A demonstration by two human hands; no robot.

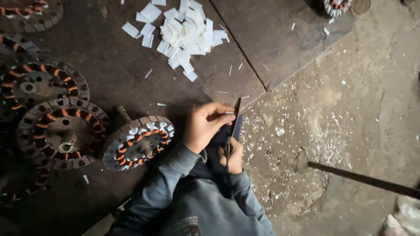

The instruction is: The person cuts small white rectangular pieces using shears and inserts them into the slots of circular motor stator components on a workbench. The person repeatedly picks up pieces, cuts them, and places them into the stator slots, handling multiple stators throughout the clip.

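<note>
Here, left hand point(205, 126) pinches thin white strip point(228, 112) beside scissors point(234, 126), right hand point(234, 158) gripping handles; strip likely light, floppy, best pinched near end.

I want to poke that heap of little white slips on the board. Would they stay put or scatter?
The white slips would probably scatter: they look thin, small and loosely heaped, and strays already lie around on the dark board. They seem very light, likely bending easily. Flat, so they should slide rather than roll.
</note>
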